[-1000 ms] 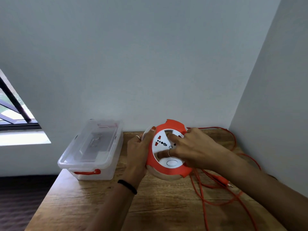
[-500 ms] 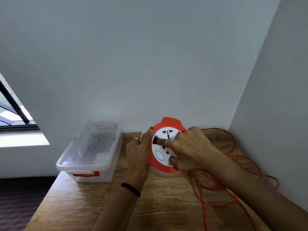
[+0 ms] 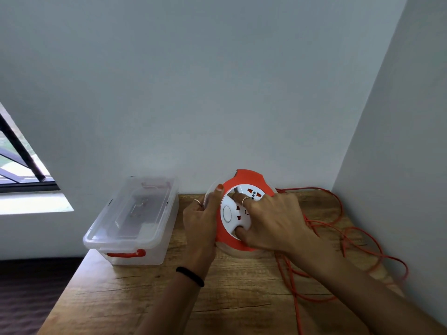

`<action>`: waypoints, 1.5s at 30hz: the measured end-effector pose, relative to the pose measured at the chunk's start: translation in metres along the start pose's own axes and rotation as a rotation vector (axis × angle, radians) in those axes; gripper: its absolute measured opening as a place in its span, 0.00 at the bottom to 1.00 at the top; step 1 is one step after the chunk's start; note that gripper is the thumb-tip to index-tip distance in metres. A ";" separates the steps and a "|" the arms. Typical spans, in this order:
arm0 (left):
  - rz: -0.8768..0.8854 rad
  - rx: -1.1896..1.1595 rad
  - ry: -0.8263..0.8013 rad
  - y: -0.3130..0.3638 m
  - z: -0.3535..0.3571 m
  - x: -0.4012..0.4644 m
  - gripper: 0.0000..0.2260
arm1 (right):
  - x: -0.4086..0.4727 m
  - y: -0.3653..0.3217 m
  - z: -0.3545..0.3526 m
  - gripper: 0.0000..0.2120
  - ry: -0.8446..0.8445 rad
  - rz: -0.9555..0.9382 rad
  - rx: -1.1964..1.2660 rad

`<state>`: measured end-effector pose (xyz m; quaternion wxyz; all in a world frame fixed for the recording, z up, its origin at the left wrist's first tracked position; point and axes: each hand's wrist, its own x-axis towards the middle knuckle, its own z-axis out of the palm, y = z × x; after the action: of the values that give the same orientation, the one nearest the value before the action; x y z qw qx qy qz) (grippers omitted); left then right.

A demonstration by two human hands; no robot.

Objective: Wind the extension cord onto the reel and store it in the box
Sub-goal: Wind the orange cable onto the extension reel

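Both hands grip reel (image 3: 228, 215); cord (image 3: 350, 240) loose.

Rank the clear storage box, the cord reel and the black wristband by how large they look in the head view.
Largest to smallest:
1. clear storage box
2. cord reel, though both hands cover part of it
3. black wristband
The box and reel sit at similar depth, so this order seems fair.
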<state>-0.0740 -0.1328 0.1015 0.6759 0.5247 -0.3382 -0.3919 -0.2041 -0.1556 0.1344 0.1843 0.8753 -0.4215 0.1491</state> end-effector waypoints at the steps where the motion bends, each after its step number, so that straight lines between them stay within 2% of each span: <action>1: 0.005 -0.001 -0.005 0.001 0.000 0.000 0.14 | 0.000 0.000 -0.001 0.26 0.014 -0.006 -0.001; 7: -0.068 -0.056 -0.003 0.000 -0.005 0.001 0.11 | 0.000 0.019 -0.014 0.27 -0.021 -0.177 0.045; 9: -0.079 -0.081 -0.003 0.001 -0.009 0.004 0.11 | 0.002 0.027 -0.021 0.21 -0.033 -0.228 0.111; 11: -0.083 -0.079 -0.002 0.003 -0.011 0.006 0.10 | 0.003 0.032 -0.026 0.09 0.012 -0.250 0.119; 12: -0.087 -0.082 -0.008 0.004 -0.013 0.008 0.10 | 0.004 0.035 -0.027 0.10 0.032 -0.261 0.107; 15: -0.093 -0.077 -0.066 0.007 -0.016 0.010 0.11 | 0.006 0.040 -0.026 0.28 0.059 -0.341 0.063; 21: -0.062 -0.010 -0.168 0.015 -0.018 0.010 0.12 | 0.006 0.043 -0.027 0.37 -0.040 -0.607 -0.031; 24: -0.097 0.012 -0.183 0.015 -0.015 0.008 0.15 | 0.005 0.041 -0.019 0.40 -0.077 -0.666 -0.064; 29: -0.138 0.003 -0.212 0.015 -0.016 0.005 0.24 | 0.006 0.043 -0.017 0.35 -0.127 -0.707 -0.090; 34: -0.153 0.018 -0.255 0.016 -0.019 0.004 0.23 | 0.004 0.043 -0.014 0.32 -0.107 -0.715 -0.122; 40: -0.153 0.050 -0.216 0.013 -0.016 0.006 0.24 | 0.006 0.043 -0.015 0.33 -0.093 -0.715 -0.211; 45: -0.128 0.025 -0.131 0.012 -0.013 0.007 0.15 | 0.005 0.043 -0.010 0.32 -0.056 -0.658 -0.253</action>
<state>-0.0574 -0.1317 0.1110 0.6193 0.5268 -0.3524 -0.4634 -0.2358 -0.1794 0.1542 0.3177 0.9382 -0.1368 0.0045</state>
